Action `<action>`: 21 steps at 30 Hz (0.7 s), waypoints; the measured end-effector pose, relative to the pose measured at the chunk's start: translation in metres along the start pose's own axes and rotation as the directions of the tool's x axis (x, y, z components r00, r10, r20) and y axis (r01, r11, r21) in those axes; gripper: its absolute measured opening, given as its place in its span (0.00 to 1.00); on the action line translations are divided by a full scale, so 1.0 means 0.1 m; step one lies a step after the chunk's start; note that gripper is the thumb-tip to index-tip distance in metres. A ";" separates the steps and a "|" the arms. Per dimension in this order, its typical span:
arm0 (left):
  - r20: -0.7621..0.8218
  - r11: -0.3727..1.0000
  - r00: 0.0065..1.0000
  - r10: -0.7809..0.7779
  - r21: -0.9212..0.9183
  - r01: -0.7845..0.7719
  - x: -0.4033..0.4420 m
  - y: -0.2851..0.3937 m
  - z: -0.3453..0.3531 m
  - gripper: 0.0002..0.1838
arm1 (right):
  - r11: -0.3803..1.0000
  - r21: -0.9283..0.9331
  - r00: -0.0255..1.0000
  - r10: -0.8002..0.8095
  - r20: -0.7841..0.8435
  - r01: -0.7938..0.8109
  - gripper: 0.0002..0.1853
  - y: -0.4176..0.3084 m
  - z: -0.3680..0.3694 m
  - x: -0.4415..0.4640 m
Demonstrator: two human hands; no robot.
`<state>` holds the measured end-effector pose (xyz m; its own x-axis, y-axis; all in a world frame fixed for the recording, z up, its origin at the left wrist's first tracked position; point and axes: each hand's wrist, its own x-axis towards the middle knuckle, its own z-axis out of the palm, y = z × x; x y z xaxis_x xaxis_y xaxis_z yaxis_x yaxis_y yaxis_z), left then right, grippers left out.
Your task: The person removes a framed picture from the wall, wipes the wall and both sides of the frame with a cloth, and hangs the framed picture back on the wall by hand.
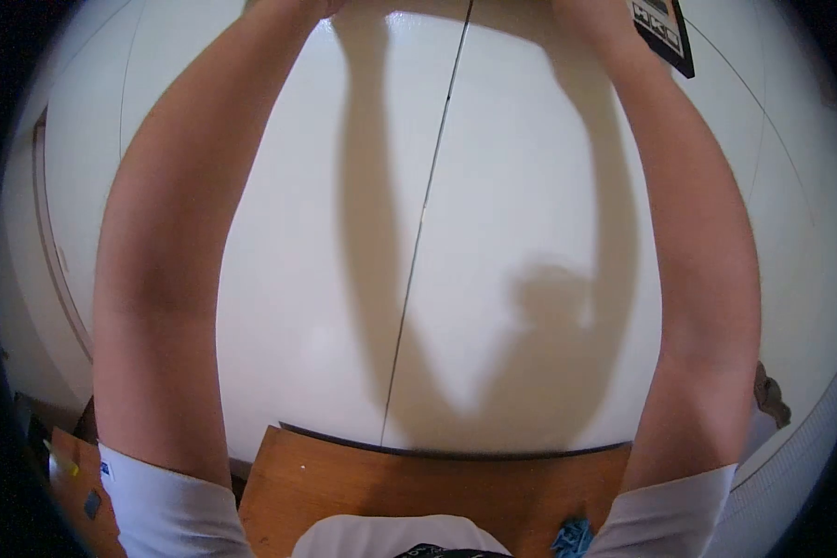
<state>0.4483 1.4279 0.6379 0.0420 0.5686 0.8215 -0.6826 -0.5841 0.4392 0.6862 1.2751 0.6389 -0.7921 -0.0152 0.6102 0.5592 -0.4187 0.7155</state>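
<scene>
Both arms stretch up along a white wall. My left hand shows only a sliver at the top edge, close to the wall; its fingers are cut off. The wrist and lower part of my right hand reach the top edge too, and those fingers lie out of view. Just right of the right wrist is a black-framed picture, seen only at its lower corner. Whether either hand holds anything is hidden. A broad shadow spans the wall between the hands.
A dark cord-like line runs down the wall. Below stands a brown wooden table with a crumpled blue cloth near its front. At the lower left, a small dark object lies on a wooden surface. A door frame is at far left.
</scene>
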 end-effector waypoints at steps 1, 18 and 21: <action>-0.003 1.000 1.000 -0.001 -0.010 0.001 0.02 -0.08 -0.05 0.27 | 1.000 -0.024 1.000 -0.001 -0.022 0.001 0.21 -0.04 0.04 -0.05; -0.102 0.979 0.991 0.086 -0.174 -0.103 -0.72 -0.70 0.04 0.20 | 0.992 0.028 0.984 0.115 0.136 -0.120 0.34 -0.59 -0.09 -0.63; -0.073 0.986 0.994 0.076 -0.144 -0.086 -0.73 -0.73 -0.08 0.22 | 0.995 -0.020 0.993 0.103 0.054 -0.102 0.39 -0.61 0.02 -0.72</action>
<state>0.4895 1.4333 0.5427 -0.0630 0.5632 0.8239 -0.7815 -0.5413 0.3103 0.7095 1.3038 0.5516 -0.7159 -0.0091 0.6981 0.6320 -0.4334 0.6424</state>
